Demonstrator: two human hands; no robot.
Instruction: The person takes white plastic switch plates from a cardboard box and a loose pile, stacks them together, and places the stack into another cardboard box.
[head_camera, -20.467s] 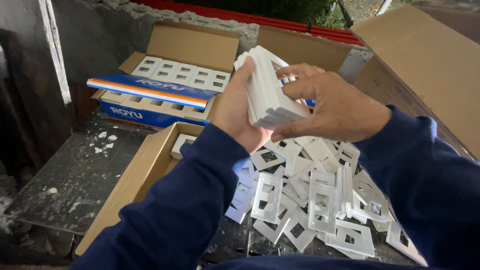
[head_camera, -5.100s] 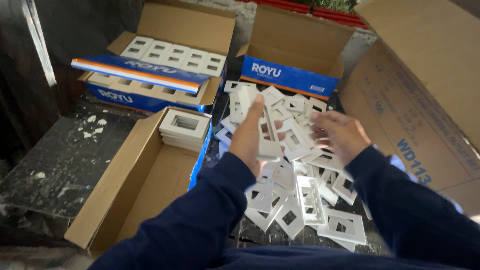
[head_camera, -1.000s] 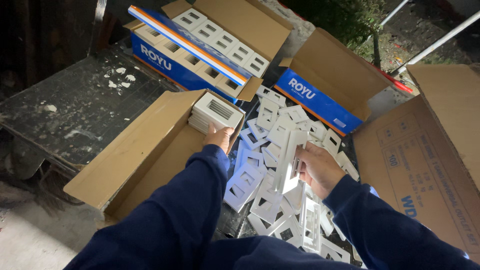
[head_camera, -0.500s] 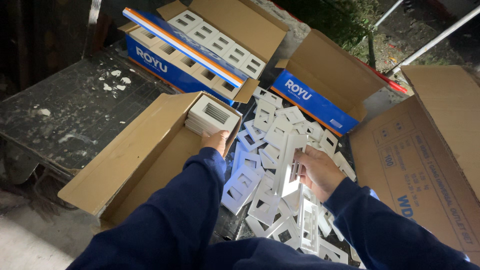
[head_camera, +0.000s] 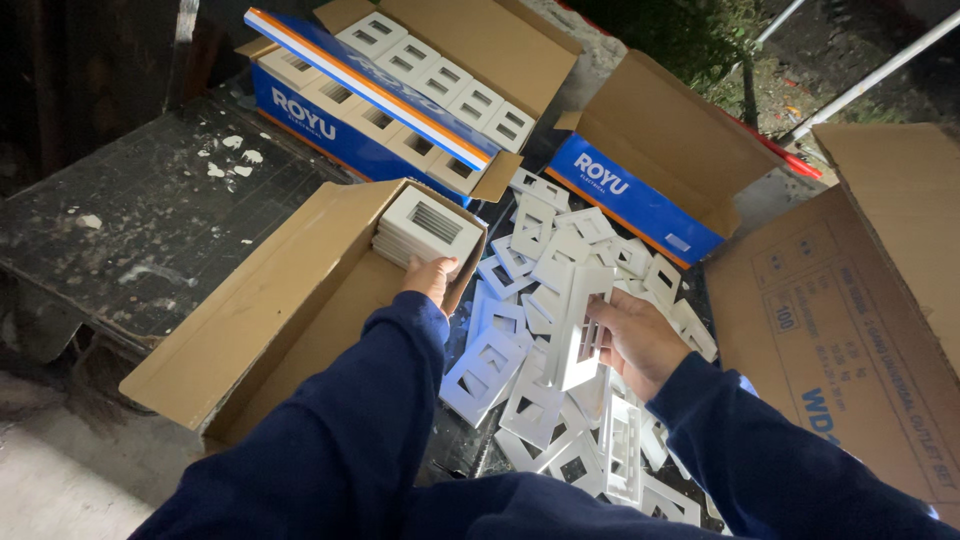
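Right grip: right hand (head_camera: 640, 340) closed round a small upright bundle of white wall plates (head_camera: 580, 330), fingers wrapped across the far edge, thumb side toward the camera.
Left grip: left hand (head_camera: 430, 278) lies against the near side of the stack of white plates (head_camera: 428, 230) in the open brown carton (head_camera: 250, 330); fingers are hidden behind the stack, so I cannot tell how far they curl — touching, not clearly clasping.
Location of plates: held bundle sits above the loose heap of white plates (head_camera: 540, 400) on the dark desk (head_camera: 150, 210), between the two sleeves; the stack stands at the carton's far end, against its end wall.
Surroundings: blue box of packed plates (head_camera: 380, 100) beyond the carton; a second blue box (head_camera: 640, 200) past the heap; a large brown carton (head_camera: 850, 330) at the right.
Risk 1: bundle is pinched along its edges only — a loosened squeeze would likely let the plates fan out and drop back into the heap.
Risk 2: the stack looks slightly uneven; a push from the left hand could topple it along the carton floor.
Risk 3: the heap is tangled, so a sleeve dragging through may sweep plates off the desk edge.
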